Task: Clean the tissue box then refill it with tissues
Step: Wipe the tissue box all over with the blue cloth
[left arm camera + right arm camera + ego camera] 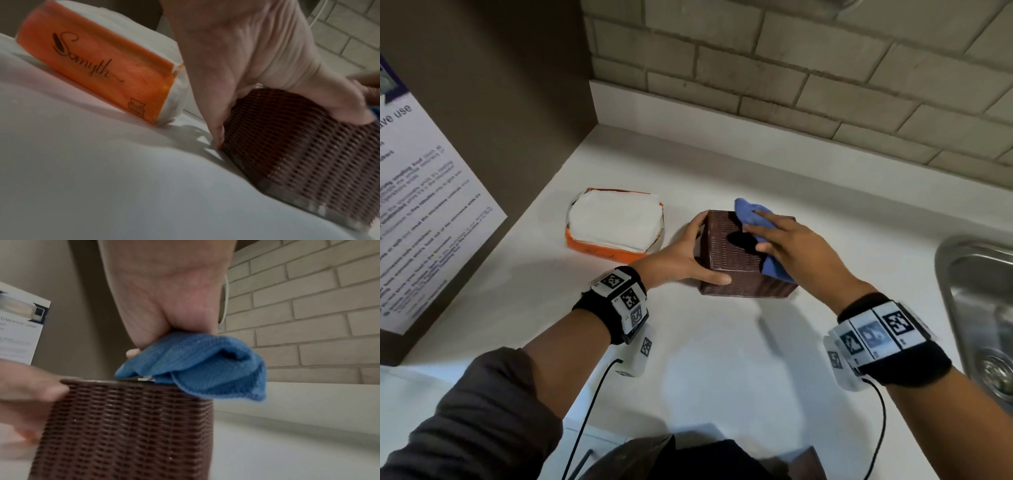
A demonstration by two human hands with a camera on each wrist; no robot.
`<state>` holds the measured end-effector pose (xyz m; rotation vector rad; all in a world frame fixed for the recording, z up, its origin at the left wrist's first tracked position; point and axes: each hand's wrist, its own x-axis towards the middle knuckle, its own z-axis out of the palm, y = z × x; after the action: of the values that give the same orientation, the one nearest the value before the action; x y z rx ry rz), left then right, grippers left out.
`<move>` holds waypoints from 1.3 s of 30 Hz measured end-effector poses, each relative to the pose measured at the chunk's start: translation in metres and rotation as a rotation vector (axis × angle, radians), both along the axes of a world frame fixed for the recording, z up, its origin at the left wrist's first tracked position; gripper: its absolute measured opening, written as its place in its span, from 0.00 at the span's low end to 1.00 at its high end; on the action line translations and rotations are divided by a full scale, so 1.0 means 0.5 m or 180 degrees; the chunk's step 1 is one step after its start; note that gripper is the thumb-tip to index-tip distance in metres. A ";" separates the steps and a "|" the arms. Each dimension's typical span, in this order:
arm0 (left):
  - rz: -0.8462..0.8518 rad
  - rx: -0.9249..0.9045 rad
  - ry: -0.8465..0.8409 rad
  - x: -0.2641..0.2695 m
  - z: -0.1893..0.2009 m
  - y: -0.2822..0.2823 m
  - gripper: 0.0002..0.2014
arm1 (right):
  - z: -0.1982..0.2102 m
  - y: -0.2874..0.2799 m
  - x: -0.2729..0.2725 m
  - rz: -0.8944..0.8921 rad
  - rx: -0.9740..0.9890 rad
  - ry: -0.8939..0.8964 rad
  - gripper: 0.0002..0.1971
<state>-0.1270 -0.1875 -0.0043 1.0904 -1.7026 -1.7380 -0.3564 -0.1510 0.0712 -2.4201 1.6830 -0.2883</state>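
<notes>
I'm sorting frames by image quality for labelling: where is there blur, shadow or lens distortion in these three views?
Head view: sharp at the tissue box, brick lines bow from the wide lens, soft shadows on the counter. Left wrist view: dim, the tissue pack and left hand smeared by motion. Right wrist view: the blue cloth is crisp, the left hand's fingers at the frame edge blurred.

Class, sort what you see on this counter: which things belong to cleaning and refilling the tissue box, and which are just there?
Belongs to the job:
tissue box
blue cloth
tissue pack
left hand
right hand

Just there:
sink
notice
</notes>
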 end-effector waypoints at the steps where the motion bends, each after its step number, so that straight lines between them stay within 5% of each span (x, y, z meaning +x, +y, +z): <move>1: -0.0039 0.0188 0.0255 -0.004 0.006 0.002 0.57 | -0.009 0.008 -0.007 -0.0011 0.0036 0.0060 0.21; 3: 0.0107 0.0429 0.0556 -0.021 0.014 0.011 0.45 | -0.028 0.023 -0.011 -0.0050 0.0128 0.0029 0.26; 6: 0.0434 0.0376 0.0359 -0.043 -0.007 0.017 0.44 | -0.033 0.040 -0.002 0.0046 -0.0009 -0.0128 0.28; 10: 0.0453 0.0353 0.0429 -0.057 0.000 0.032 0.28 | -0.050 0.071 -0.024 0.0105 -0.0077 -0.0139 0.25; 13: 0.0370 0.0365 0.0312 -0.066 -0.004 0.029 0.35 | -0.060 0.077 -0.028 -0.0544 -0.0165 -0.0474 0.25; 15: 0.0474 0.0441 0.0352 -0.072 -0.008 0.033 0.42 | -0.063 0.079 0.024 -0.0732 -0.0372 -0.0166 0.27; 18: 0.0551 0.0436 0.0573 -0.076 -0.017 0.036 0.42 | -0.064 0.090 0.094 -0.0376 -0.0549 0.0260 0.26; 21: 0.0568 0.0310 0.0424 -0.075 -0.019 0.035 0.46 | -0.062 0.088 0.035 -0.0398 -0.0380 -0.0019 0.28; 25: 0.0580 0.0132 0.0307 -0.082 -0.021 0.037 0.38 | -0.072 0.080 0.010 -0.1027 -0.0421 -0.0314 0.25; 30: 0.0641 0.0254 0.0526 -0.087 -0.019 0.037 0.42 | -0.074 0.067 0.094 -0.0409 -0.0497 -0.0043 0.24; 32: 0.0667 0.0217 0.0395 -0.084 -0.023 0.035 0.45 | -0.062 0.069 0.041 -0.0508 -0.0436 -0.0408 0.21; 37: 0.0439 0.0175 0.0128 -0.076 -0.038 0.030 0.51 | 0.022 0.057 -0.050 -0.1790 -0.0227 -0.2621 0.17; 39: 0.0512 0.0134 0.0230 -0.080 -0.037 0.031 0.46 | 0.023 0.033 -0.025 -0.1589 -0.0305 -0.2443 0.19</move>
<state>-0.1667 -0.1719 -0.0226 1.1360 -1.4984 -1.6977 -0.3690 -0.1344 0.0827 -1.5443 1.8315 -1.2003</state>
